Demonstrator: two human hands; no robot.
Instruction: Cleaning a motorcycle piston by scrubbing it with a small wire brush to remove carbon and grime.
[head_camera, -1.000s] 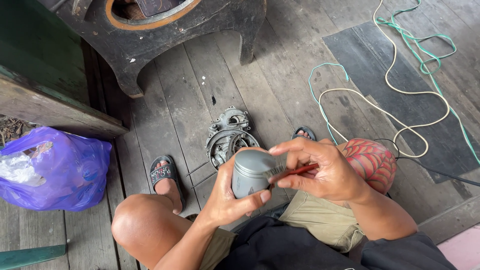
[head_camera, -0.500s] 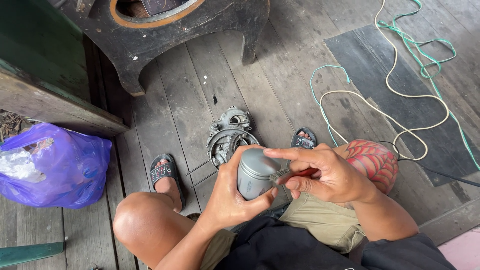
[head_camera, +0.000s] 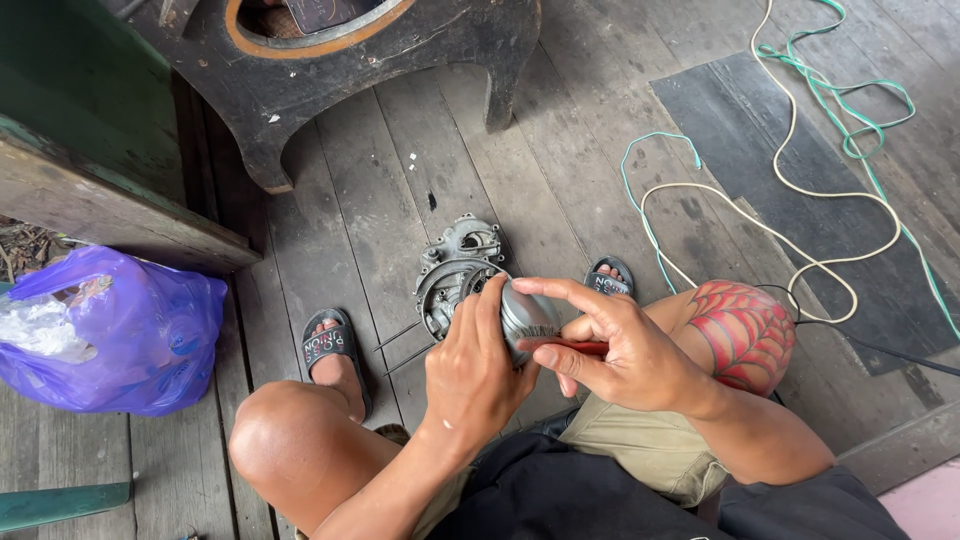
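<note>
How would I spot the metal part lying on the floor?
Start at the dark wooden stool up top and follow the floorboards down. The grey engine cover lies between the sandalled feet, just beyond the left hand; it is round, ribbed, bare metal.

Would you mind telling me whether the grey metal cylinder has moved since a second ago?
Yes. The grey metal cylinder has turned more end-on, staying just below the engine casing.

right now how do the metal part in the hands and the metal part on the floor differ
The metal cylinder is smooth, rounded and plain grey; the engine cover is flat, ribbed and grimy, with holes and lugs. The cylinder is lifted off the boards, gripped by the left hand while the right hand works a red-handled tool against it; the cover lies loose on the wooden floor, untouched. Both are grey metal and sit between the person's sandalled feet.
</note>
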